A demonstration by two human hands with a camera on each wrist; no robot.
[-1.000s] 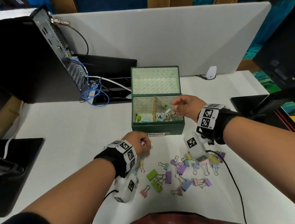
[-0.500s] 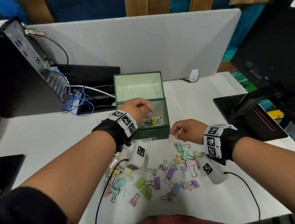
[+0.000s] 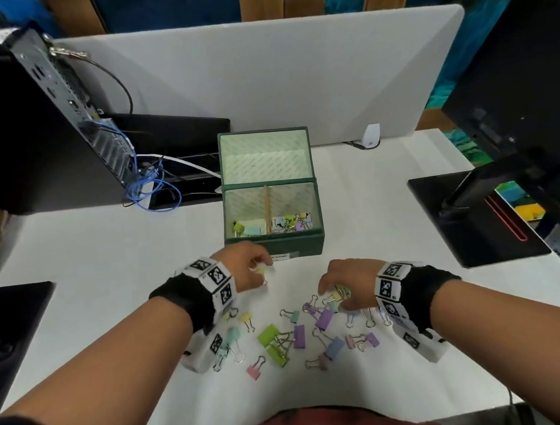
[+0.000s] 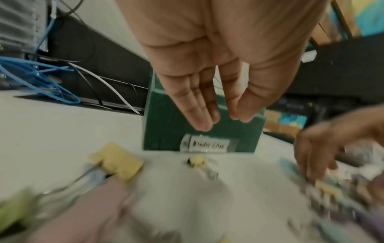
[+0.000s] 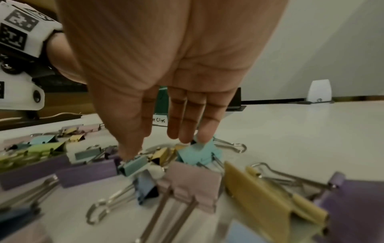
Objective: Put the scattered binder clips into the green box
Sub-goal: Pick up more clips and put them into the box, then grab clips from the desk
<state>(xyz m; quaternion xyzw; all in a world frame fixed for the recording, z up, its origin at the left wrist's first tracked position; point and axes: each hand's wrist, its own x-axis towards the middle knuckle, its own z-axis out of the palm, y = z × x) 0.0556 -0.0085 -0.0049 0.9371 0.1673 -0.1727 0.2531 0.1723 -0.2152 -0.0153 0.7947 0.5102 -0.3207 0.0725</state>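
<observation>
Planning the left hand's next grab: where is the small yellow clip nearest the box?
Head view: the yellow clip lies on the table just below the left hand's fingertips, in front of the green box near its label.

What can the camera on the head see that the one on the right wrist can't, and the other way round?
Only the head view looks down into the open green box, showing clips already inside on both sides of its divider, plus the computer tower and blue cables.

Only the right wrist view shows the right hand's fingers from underneath, reaching straight down, the thumb tip on a small grey-green clip and the others at a light blue clip.

Both show the scattered clips on the white table, the box's label and the grey divider screen.
</observation>
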